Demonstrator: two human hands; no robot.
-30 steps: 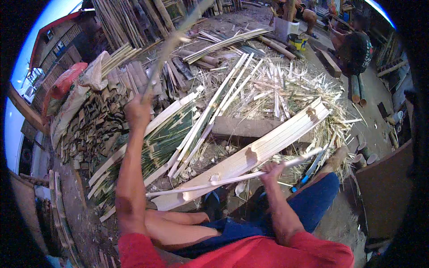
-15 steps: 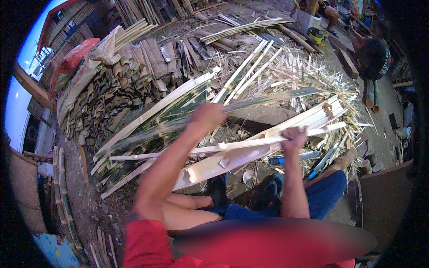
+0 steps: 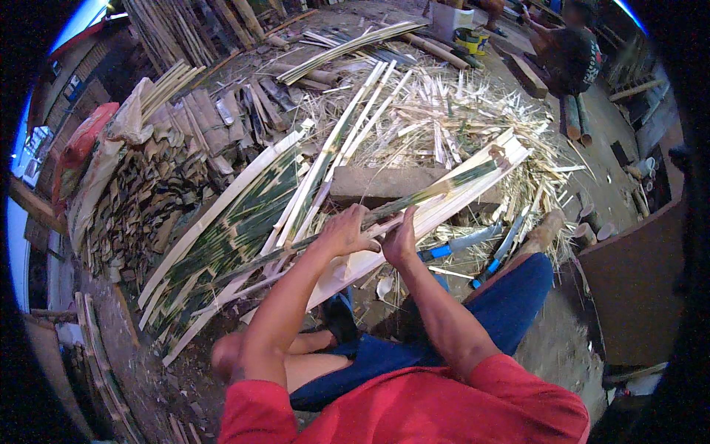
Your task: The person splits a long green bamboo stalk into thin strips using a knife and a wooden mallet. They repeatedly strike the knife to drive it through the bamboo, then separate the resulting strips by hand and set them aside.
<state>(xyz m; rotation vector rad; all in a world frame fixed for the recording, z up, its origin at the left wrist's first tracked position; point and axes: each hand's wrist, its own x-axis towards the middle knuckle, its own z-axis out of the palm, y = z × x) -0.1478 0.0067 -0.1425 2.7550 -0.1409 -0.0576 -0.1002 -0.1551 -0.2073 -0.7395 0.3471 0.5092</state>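
Observation:
A long green-skinned bamboo strip (image 3: 458, 179) runs slantwise from the left pile toward the upper right in front of me. My left hand (image 3: 345, 232) is closed around its middle, thumb pointing right. Just right of it, my right hand (image 3: 400, 240) grips the same strip, its fingers partly hidden. Beneath lie wide pale split bamboo pieces (image 3: 444, 211), resting across a wooden block (image 3: 384, 182). Close to my right forearm are two blue-handled knives, one blade (image 3: 477, 238) nearer and the other knife (image 3: 506, 251) beside my leg.
Green and pale bamboo strips (image 3: 244, 200) are piled at the left. Behind them stand stacked short bamboo pieces (image 3: 148, 200) and sacks (image 3: 85, 140). Shavings (image 3: 473, 111) heap beyond the block. Another person (image 3: 573, 55) sits at the far right; a yellow-and-black bucket (image 3: 470, 41) stands nearby.
My right hand has let go of a pale strip and moved left onto the green strip. My left hand still holds that strip, now lower. The view has shifted to the right.

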